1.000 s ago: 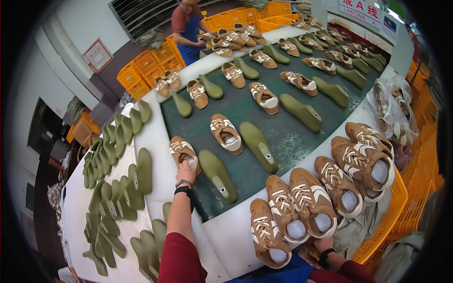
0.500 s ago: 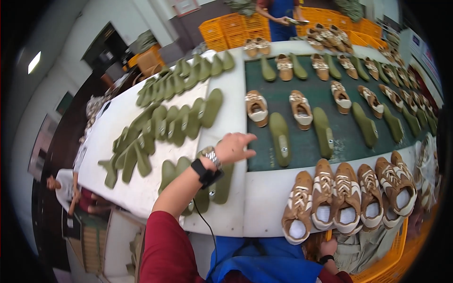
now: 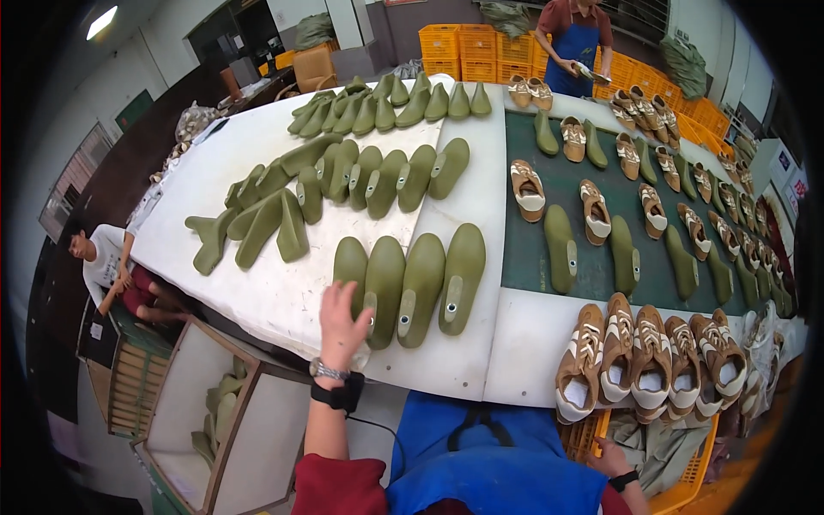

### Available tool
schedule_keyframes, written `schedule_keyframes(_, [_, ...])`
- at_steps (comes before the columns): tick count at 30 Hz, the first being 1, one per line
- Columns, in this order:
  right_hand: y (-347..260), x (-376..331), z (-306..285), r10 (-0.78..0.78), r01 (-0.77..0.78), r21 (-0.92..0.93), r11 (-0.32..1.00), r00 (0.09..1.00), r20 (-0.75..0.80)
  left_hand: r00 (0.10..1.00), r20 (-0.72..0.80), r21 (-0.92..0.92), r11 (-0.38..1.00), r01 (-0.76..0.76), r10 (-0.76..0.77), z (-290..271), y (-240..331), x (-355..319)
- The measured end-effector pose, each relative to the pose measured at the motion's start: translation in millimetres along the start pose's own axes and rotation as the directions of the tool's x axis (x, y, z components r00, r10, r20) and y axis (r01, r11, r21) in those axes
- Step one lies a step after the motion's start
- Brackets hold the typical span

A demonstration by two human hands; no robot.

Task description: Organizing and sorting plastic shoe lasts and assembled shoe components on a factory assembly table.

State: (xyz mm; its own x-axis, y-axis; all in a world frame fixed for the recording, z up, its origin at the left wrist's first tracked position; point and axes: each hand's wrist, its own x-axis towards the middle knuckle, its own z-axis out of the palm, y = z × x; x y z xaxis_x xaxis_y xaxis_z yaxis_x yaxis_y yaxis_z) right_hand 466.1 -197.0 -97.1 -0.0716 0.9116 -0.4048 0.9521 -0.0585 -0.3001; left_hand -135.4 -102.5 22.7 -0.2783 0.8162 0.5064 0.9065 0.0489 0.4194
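Observation:
My left hand [image 3: 343,330] is open, fingers spread, at the leftmost of several green shoe lasts [image 3: 425,292] standing in a row near the table's front edge. It overlaps the lower part of that last; whether it touches cannot be told. My right hand [image 3: 609,459] hangs low beside an orange crate [image 3: 692,481] below the front edge, fingers loosely extended and nothing seen in them. Above it, brown and white sneakers [image 3: 652,356] line the table's front right. More green lasts [image 3: 360,176] lie in groups across the white table [image 3: 446,369].
A dark green mat [image 3: 536,249] holds sneakers alternating with lasts. Past the far edge another person [image 3: 575,51] in a blue apron handles a shoe near stacked orange crates [image 3: 463,47]. Someone sits [image 3: 116,266] at the left. An open box [image 3: 184,403] of lasts stands below left.
My left hand has drawn back and left from near the mat to the front row of lasts. The view has turned, showing more of the left side. My right hand stays by the crate.

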Motion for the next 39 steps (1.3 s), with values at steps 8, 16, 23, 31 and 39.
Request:
schedule_keyframes(8, [-209,-10,-207,-0.634,0.507,0.418,0.754,0.728,0.260,0.884,0.275,-0.491,0.735,0.467,-0.378,55,-94,18])
schedule_keyframes(16, [-380,75,-298,-0.692,0.777,0.384,0.499,0.624,-0.362,0.881,0.170,-0.193,0.862,0.469,-0.442,60,-89,22])
schedule_keyframes(23, [-490,230,-199,-0.732,0.779,0.046,0.626,0.607,-0.310,0.908,0.056,0.090,0.908,0.410,-0.416,60,-70,24])
schedule_keyframes(31, [-479,192,-44,-0.545,0.496,-0.245,0.833,0.809,-0.218,0.869,0.092,0.125,0.871,0.474,-0.486,57,-71,31])
schedule_keyframes(39, [-466,209,-43,-0.701,0.649,-0.267,0.713,0.672,-0.239,0.863,0.056,0.086,0.864,0.496,-0.502,58,-72,22])
